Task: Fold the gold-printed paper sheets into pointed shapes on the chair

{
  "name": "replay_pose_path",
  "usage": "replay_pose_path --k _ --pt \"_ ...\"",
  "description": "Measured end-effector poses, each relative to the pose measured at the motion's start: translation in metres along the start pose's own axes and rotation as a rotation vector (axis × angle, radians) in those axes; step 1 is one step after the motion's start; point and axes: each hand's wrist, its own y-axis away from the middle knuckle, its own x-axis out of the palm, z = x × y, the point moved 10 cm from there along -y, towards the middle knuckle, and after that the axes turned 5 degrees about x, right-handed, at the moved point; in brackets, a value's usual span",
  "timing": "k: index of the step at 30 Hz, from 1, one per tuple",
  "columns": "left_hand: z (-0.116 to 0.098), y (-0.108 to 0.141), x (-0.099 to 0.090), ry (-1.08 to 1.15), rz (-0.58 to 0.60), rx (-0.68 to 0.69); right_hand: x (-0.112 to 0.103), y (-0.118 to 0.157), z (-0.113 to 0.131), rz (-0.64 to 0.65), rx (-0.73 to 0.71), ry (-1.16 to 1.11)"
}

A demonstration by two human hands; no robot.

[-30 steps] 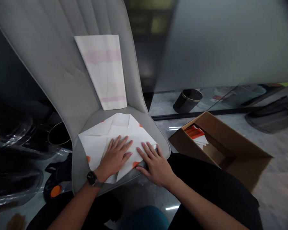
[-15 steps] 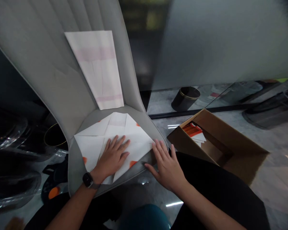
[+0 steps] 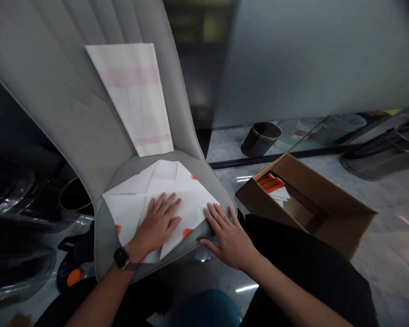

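A white sheet of paper with folded flaps [image 3: 122,206] and orange patches near its edges lies on the seat of a grey chair [image 3: 117,175]. My left hand [image 3: 158,223], a watch on its wrist, rests flat on the middle of the paper with fingers spread. At the paper's right corner lies my right hand [image 3: 229,238], fingers stretched out, their tips on the paper's edge and the thumb over the seat. Behind, a long folded white paper [image 3: 136,100] with pink bands leans against the chair's backrest.
An open cardboard box [image 3: 330,190] with several red and white papers [image 3: 274,186] inside stands on the floor at the right. Beyond it are a black bin [image 3: 261,138] and a glass partition. Clear plastic containers [image 3: 17,236] crowd the left side.
My right hand has slid slightly left, further onto the paper's right corner. The left hand stays flat in place. The whole view has shifted a little.
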Motion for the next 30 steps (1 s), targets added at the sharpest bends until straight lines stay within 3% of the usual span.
replay_pose_path --k 7,13,19,21,26,30 --pt "0.001 0.001 -0.002 -0.022 -0.021 0.002 -0.003 0.002 0.0 -0.035 0.04 0.002" --pt "-0.001 0.001 -0.002 -0.03 -0.012 0.01 -0.007 0.004 -0.013 -0.098 0.189 0.029" --pt "-0.003 0.003 -0.004 -0.02 -0.031 0.024 -0.015 0.007 -0.018 -0.154 0.24 0.059" --pt "-0.003 0.003 -0.005 -0.022 -0.032 0.023 -0.017 0.006 -0.013 -0.16 0.226 0.063" --pt "-0.006 0.002 -0.004 -0.003 0.001 0.011 -0.008 0.003 0.018 -0.087 0.028 0.018" --pt "-0.008 0.002 -0.001 0.012 0.063 0.003 -0.004 0.006 0.02 -0.079 0.023 -0.005"
